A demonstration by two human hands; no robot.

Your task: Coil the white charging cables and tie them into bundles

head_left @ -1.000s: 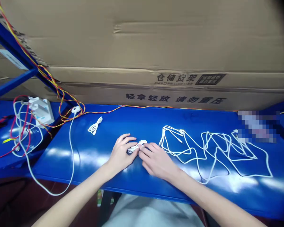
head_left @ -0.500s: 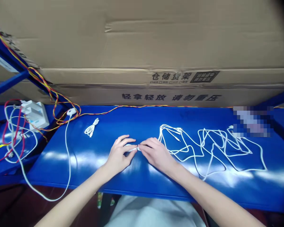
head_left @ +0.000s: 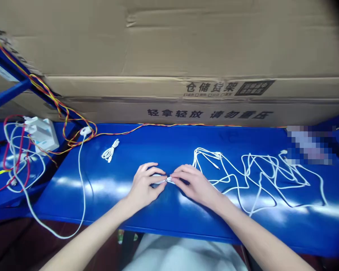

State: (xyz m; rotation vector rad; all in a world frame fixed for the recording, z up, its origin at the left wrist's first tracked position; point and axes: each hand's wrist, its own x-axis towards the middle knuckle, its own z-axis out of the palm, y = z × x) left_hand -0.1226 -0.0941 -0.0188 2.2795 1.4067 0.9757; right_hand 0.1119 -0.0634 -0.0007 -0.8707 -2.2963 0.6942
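Between my two hands is a small coiled white cable [head_left: 159, 181] with a dark tie around its middle. My left hand [head_left: 144, 185] pinches the coil and tie between thumb and index finger, the other fingers bent above. From the other side, my right hand [head_left: 194, 185] grips the cable's right end close to the tie with thumb and fingertips. Both hands are just above the blue shelf [head_left: 124, 150], and the fingers hide part of the coil. Farther back on the left lies another white cable [head_left: 109, 150], bundled with a dark tie.
Loose white cables [head_left: 260, 180] spread across the right side. A white power strip with adapters [head_left: 42, 133] stands at the left among tangled wires, its white cord [head_left: 80, 180] hanging over the front edge. Red and yellow twisted wires [head_left: 115, 133] run along the back before a cardboard box [head_left: 169, 45].
My right hand has shifted slightly right, and the tied part of the cable shows more between my fingers. The view has turned a little. The other cables lie as before.
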